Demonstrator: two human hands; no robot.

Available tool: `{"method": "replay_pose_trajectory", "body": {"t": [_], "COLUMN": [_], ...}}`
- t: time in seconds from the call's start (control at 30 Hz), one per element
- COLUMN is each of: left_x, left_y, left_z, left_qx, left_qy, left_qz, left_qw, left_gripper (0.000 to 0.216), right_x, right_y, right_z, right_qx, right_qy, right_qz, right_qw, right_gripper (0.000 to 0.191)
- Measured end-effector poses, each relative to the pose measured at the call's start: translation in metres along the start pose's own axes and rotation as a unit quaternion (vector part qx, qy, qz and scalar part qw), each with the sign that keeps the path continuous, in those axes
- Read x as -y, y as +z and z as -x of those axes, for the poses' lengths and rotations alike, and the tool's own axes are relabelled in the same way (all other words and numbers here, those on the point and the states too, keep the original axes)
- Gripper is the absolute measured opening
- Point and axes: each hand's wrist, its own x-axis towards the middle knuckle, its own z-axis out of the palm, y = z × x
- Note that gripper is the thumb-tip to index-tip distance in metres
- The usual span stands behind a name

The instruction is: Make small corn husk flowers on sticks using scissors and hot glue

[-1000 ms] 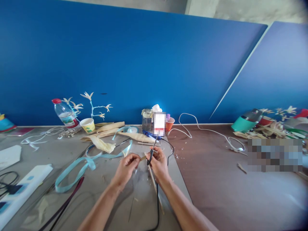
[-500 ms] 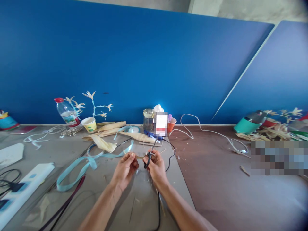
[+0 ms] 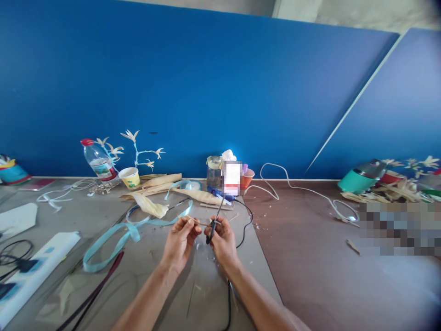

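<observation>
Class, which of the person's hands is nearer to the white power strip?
Left. The left hand is to the right of the power strip; the right hand is farther right.

Blue partition panels (image 3: 193, 87) stand behind a grey-and-brown tabletop (image 3: 303, 257), pale wall (image 3: 361, 14) above

At six o'clock: two hands (image 3: 181, 239) (image 3: 223, 241), one thin strip (image 3: 201, 223). Toward eight: one power strip (image 3: 57, 255). At nine: one red-capped bottle (image 3: 99, 164), one yellow cup (image 3: 130, 179). At three: one teal container (image 3: 356, 181).
</observation>
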Motion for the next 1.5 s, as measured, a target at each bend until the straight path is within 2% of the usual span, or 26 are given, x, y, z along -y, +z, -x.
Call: {"method": "replay_pose_trajectory", "body": {"t": [0.23,0.37,0.57,0.83,1.03,1.17,1.5], "left_x": [-0.001,0.000,0.001,-0.011,-0.011,-0.012,-0.019], "left_y": [-0.002,-0.002,-0.002,-0.011,-0.020,-0.020,-0.018], "left_z": [0.001,0.001,0.002,-0.006,-0.014,-0.013,-0.008], "left_qx": [-0.041,-0.042,-0.042,-0.048,-0.086,-0.062,-0.008], "left_qy": [-0.012,0.013,0.012,0.012,0.012,0.003,-0.042], "left_qz": [-0.020,-0.034,-0.008,0.040,0.083,0.086,0.100], "left_qw": [0.999,0.998,0.999,0.998,0.993,0.994,0.994], "left_gripper": [0.025,0.024,0.021,0.017,0.011,0.010,0.006], "right_x": [-0.002,-0.002,-0.001,0.008,0.009,0.006,0.015], "right_y": [0.000,-0.001,-0.004,-0.010,-0.013,-0.017,-0.017], "right_z": [0.001,0.000,-0.001,0.008,0.009,0.007,0.009], "right_qx": [0.026,0.020,0.036,0.070,0.107,0.142,0.168], "right_qy": [-0.037,-0.050,-0.066,-0.134,-0.134,-0.123,-0.138], "right_qz": [0.069,0.102,0.124,0.214,0.272,0.333,0.407], "right_qw": [0.997,0.993,0.989,0.965,0.947,0.924,0.887], "right_gripper": [0.034,0.031,0.030,0.028,0.028,0.031,0.028]}}
